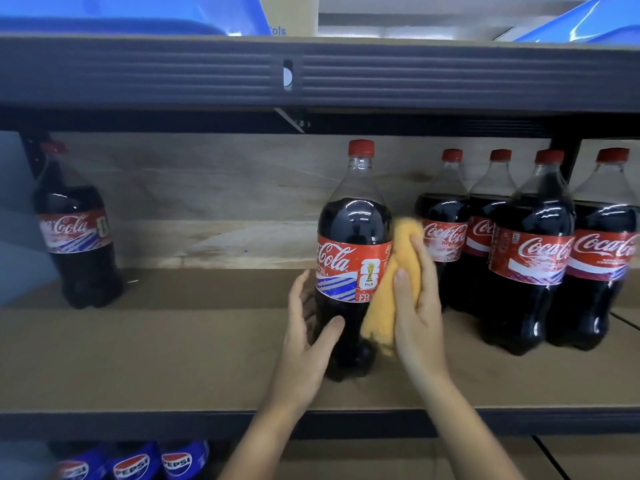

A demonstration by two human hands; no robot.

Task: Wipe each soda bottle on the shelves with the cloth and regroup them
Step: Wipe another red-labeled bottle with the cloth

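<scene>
A large Coca-Cola bottle (353, 237) with a red cap stands upright in the middle of the brown shelf (180, 355). My left hand (308, 337) grips its lower body, thumb across the front. My right hand (415, 306) holds a yellow-orange cloth (391, 282) pressed against the bottle's right side over the label. Several more Coca-Cola bottles (533, 251) stand grouped at the right. A single Coca-Cola bottle (74, 226) stands alone at the far left.
A dark metal beam (415, 77) of the shelf above hangs low over the bottle caps. Blue bins (121, 12) sit on top. Pepsi bottles (131, 462) show on the shelf below at lower left. Bare shelf board lies between the left bottle and the middle one.
</scene>
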